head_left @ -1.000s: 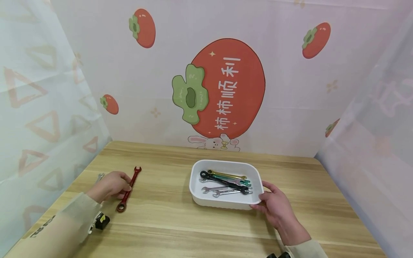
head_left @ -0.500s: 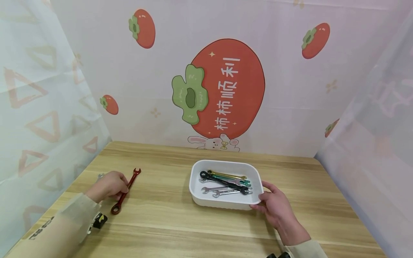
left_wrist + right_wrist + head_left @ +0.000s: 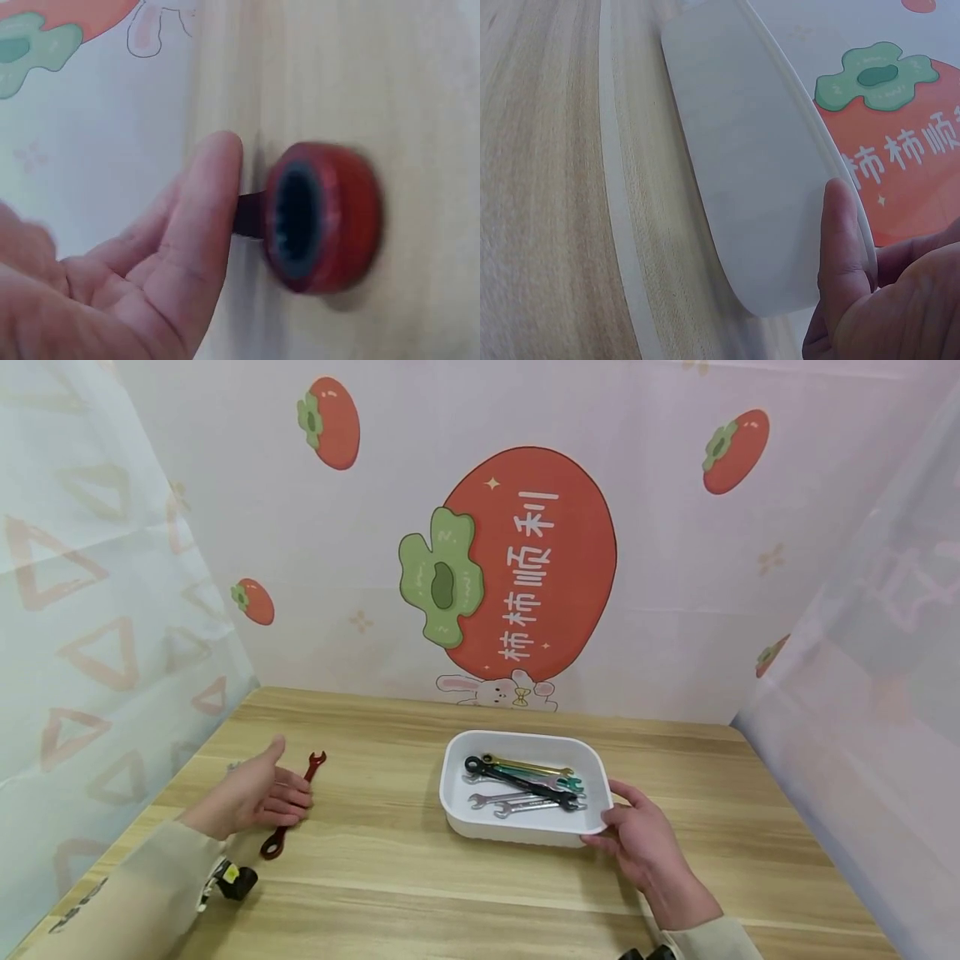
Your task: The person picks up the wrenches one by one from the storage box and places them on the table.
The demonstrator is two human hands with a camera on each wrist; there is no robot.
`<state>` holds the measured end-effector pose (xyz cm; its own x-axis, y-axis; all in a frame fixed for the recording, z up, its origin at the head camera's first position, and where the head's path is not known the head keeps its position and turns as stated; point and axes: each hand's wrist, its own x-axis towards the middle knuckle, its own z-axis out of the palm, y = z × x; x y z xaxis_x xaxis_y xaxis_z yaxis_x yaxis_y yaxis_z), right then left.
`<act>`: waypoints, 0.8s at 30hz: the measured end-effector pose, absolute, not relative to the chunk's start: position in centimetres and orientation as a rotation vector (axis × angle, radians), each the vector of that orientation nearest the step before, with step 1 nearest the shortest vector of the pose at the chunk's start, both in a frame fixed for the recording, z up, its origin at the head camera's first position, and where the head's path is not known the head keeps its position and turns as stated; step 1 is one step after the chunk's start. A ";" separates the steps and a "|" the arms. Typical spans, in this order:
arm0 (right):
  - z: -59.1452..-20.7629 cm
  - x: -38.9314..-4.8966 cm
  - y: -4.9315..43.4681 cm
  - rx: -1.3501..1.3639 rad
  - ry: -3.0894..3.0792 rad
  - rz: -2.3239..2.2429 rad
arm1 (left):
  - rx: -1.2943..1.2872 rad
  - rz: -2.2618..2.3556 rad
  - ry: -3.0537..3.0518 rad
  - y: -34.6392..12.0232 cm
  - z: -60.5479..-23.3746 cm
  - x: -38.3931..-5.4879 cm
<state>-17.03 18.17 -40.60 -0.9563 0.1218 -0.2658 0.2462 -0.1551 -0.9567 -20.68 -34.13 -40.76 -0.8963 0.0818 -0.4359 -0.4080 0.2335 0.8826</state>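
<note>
A red combination wrench (image 3: 273, 843) lies on the table at the left, its middle hidden behind my left hand (image 3: 258, 793). The thumb of that hand is raised away from the fingers, and nothing is pinched between them. In the left wrist view the wrench's ring end (image 3: 326, 217) shows just beyond the fingers (image 3: 206, 202); whether they touch it I cannot tell. My right hand (image 3: 645, 839) grips the right front corner of a white plastic box (image 3: 510, 835), thumb and fingers across its wall. Inside lie a black wrench (image 3: 517, 785), a gold wrench (image 3: 536, 767), a green one and several silvery ones.
Behind my left hand, a silver wrench end (image 3: 234, 766) peeks out on the wooden table (image 3: 375, 877). A printed cloth wall (image 3: 360, 660) stands along the table's back edge, with more cloth at both sides.
My left hand first gripped the red wrench and shifted it slightly toward the near left. Now its thumb has lifted and the fingers have straightened. Right hand and box stay put.
</note>
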 end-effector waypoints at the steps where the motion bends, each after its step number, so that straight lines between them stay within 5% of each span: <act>1: -40.5 -17.0 18.1 0.435 1.984 -2.284 | -0.299 1.744 2.055 -34.3 -40.8 -20.6; 24: -40.1 -17.0 18.1 0.436 1.994 -2.249 | -0.386 1.767 2.083 -41.6 -40.6 -19.1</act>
